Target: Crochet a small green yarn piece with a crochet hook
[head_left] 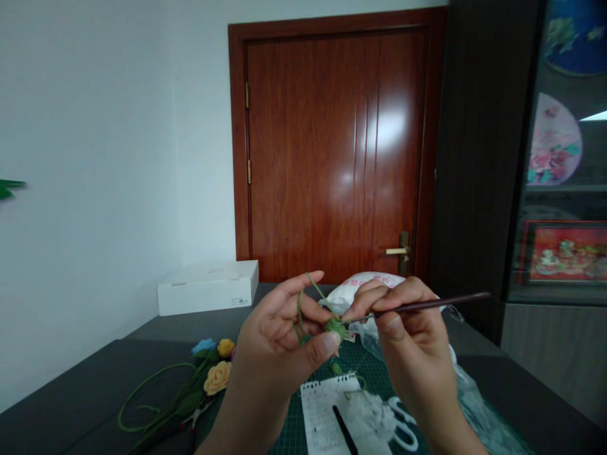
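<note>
My left hand [289, 341] pinches a small green crochet piece [336, 327] between thumb and fingers. Green yarn [317, 288] loops over its raised index finger and runs down to the piece. In my right hand [408, 335] is a crochet hook [436, 303] with a dark handle, gripped like a pencil. Its thin metal shaft points left, and the tip meets the green piece; whether it is inside a stitch is too small to tell. Both hands are held above the table, over a green cutting mat [289, 423].
Below lie a written notebook page [317, 411], a black pen [345, 430], white fluff [374, 414] and white-handled scissors [405, 436]. Crocheted flowers [218, 378] are at left, a white box [208, 287] behind. A white plastic bag [348, 287] sits behind my right hand.
</note>
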